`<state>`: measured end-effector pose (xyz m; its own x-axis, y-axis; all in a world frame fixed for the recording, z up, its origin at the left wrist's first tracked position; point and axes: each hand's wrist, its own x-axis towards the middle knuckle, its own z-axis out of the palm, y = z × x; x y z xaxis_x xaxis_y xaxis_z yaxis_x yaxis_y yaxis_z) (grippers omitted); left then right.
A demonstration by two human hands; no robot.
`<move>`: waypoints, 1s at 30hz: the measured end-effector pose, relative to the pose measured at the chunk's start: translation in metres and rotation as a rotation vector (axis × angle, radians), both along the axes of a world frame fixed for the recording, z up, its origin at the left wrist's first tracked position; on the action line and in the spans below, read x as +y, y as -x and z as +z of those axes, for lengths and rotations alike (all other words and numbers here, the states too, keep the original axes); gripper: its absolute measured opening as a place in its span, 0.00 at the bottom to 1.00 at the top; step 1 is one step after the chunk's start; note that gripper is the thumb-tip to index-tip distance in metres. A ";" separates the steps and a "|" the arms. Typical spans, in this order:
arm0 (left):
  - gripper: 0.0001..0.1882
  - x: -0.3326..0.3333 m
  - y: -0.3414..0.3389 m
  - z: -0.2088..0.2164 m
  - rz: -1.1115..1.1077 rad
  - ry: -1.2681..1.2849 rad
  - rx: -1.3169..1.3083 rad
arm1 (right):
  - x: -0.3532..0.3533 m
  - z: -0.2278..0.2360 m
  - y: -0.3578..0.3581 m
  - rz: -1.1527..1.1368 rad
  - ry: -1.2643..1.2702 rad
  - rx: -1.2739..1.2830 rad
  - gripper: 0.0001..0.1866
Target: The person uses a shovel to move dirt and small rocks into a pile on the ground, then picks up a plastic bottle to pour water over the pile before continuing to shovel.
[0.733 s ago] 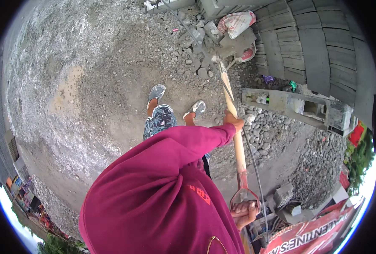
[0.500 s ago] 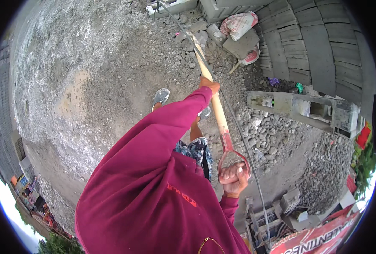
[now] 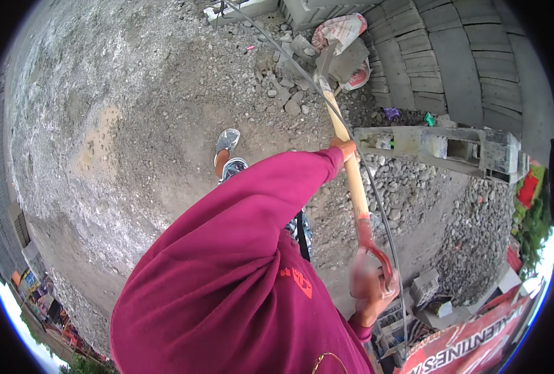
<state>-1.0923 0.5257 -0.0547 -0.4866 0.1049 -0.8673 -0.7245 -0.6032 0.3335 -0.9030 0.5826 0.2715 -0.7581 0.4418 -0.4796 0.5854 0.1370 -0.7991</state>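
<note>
Across the body (image 3: 252,311), left fingers (image 3: 349,149) clasp the shovel's shaft (image 3: 355,184), right fingers (image 3: 390,287) its handle (image 3: 385,257).

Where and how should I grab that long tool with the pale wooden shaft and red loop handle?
Probably two places: the red loop handle, from the near end, since its open shape suits the right hand; and the straight, pale wooden shaft midway, from the left, where the left hand wraps it, as a thin grey cable or rod appears on its right.

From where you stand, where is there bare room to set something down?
Gravelly ground between the clog and the tan sandy patch looks open. It's crowded around the far end of the shovel, with sacks and rubble.
</note>
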 end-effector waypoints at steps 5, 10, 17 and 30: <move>0.23 0.063 -0.075 0.019 -0.315 0.343 -0.022 | 0.024 0.046 -0.043 -0.203 0.283 0.164 0.10; 0.33 -0.014 -0.092 0.035 -0.428 0.512 -0.102 | 0.027 0.001 -0.089 -0.304 0.509 0.156 0.08; 0.25 -0.115 -0.018 -0.071 -0.213 0.556 -0.148 | -0.031 -0.096 -0.001 -0.186 0.475 -0.057 0.10; 0.10 -0.011 -0.039 -0.060 0.043 0.513 0.165 | 0.029 -0.040 -0.003 -0.194 0.208 0.030 0.09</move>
